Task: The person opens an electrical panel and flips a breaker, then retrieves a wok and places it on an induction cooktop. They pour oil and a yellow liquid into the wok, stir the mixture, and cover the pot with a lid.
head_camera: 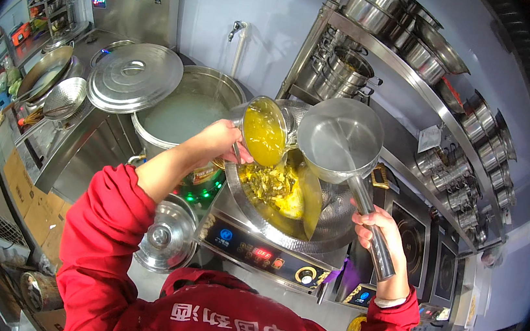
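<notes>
My left hand [228, 144] grips a steel container [265, 131] of yellow liquid, tilted above a large hammered metal wok [258, 221]. Chopped leafy greens [275, 181] with a yellow-tinged piece of food lie in a broad metal vessel or scoop [312, 205] inside the wok; its exact form is unclear. My right hand [375, 227] is closed around the dark handle of a steel ladle-like saucepan [340, 140], whose bowl is over the wok's right side. The wok rests on an induction cooker [259, 258] with a lit red display.
Left of the wok stands a big stockpot [188, 107] of cloudy liquid, its steel lid [135, 79] partly across it. Another lid [161, 234] lies lower down. A steel rack [403, 68] with stacked pots runs along the right wall. A strainer [64, 98] sits at left.
</notes>
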Demonstrator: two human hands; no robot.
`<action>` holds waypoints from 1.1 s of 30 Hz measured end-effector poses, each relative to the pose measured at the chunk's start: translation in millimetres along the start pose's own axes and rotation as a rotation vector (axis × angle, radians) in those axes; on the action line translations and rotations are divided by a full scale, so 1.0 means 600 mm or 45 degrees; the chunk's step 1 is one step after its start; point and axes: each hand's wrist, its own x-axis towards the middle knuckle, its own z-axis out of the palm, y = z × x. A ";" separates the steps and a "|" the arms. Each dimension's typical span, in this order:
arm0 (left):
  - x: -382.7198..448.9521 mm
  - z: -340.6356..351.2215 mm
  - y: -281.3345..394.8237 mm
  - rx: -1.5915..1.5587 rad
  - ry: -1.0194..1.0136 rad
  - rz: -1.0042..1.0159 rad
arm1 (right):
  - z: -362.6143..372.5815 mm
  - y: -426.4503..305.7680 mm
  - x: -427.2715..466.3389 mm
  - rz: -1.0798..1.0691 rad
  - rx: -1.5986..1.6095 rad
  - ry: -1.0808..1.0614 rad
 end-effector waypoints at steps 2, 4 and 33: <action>0.012 0.002 0.002 0.045 0.043 0.018 | -0.003 0.001 -0.001 0.034 0.014 -0.020; 0.024 0.003 0.001 0.087 0.081 0.041 | -0.004 0.002 -0.001 0.050 0.018 -0.025; 0.041 0.029 -0.083 0.217 0.387 0.613 | 0.001 0.015 -0.010 0.007 0.122 -0.073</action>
